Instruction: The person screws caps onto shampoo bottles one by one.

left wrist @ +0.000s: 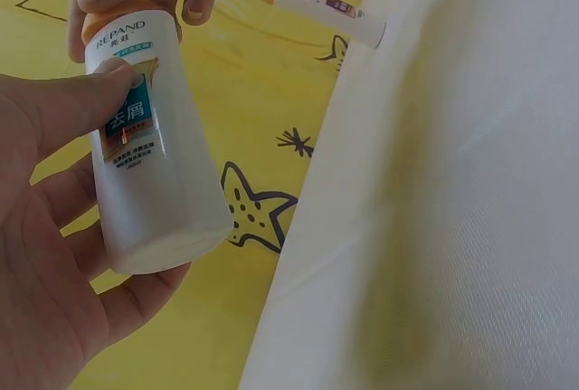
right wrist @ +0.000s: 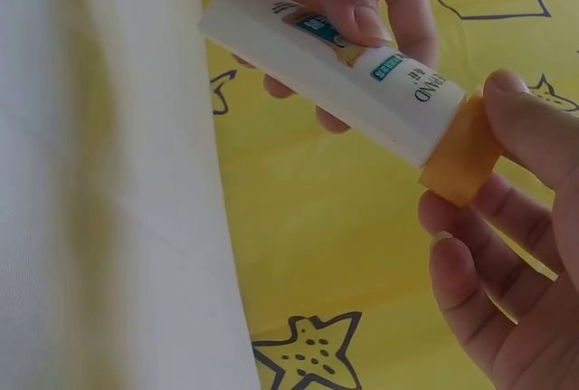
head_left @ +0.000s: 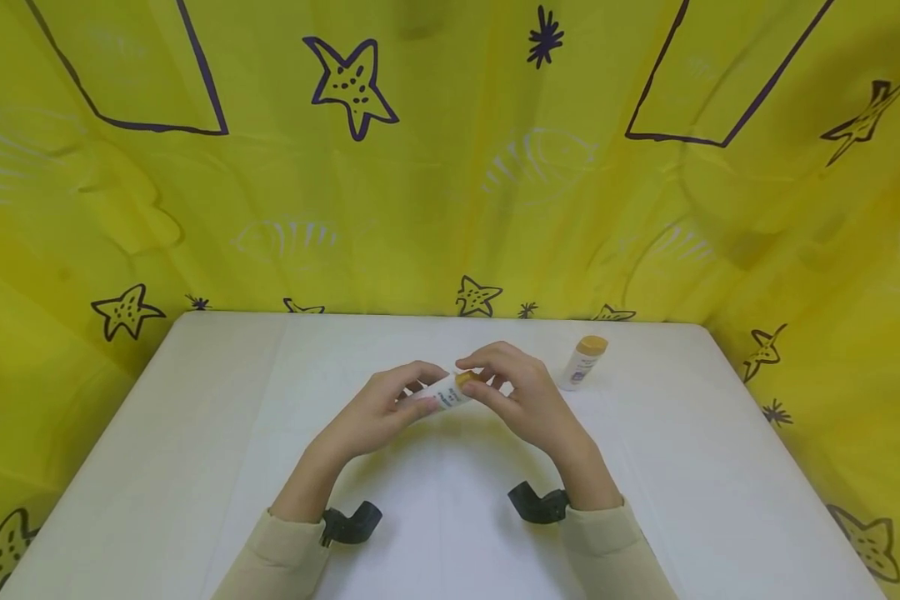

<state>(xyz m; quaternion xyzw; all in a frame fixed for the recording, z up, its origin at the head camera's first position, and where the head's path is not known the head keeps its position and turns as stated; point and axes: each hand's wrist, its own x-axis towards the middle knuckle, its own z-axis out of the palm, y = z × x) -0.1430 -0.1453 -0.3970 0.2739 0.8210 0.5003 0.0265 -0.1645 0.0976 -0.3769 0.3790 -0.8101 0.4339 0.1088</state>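
Observation:
My left hand (head_left: 375, 412) grips a white shampoo bottle (head_left: 446, 392) around its body, above the middle of the table. In the left wrist view the thumb lies across the printed label (left wrist: 136, 114) of this bottle, with the other fingers behind it. The bottle is tilted, its orange cap (right wrist: 463, 150) towards my right hand (head_left: 525, 400). That hand pinches the cap between thumb and fingers, and the cap sits on the bottle's neck end. Beyond the right hand stands a second white bottle (head_left: 581, 367) with an orange cap.
A white table (head_left: 195, 433) lies under both hands. Behind it hangs a yellow curtain (head_left: 420, 192) printed with starfish and fish. Black wrist mounts (head_left: 352, 523) are strapped at both sleeve cuffs.

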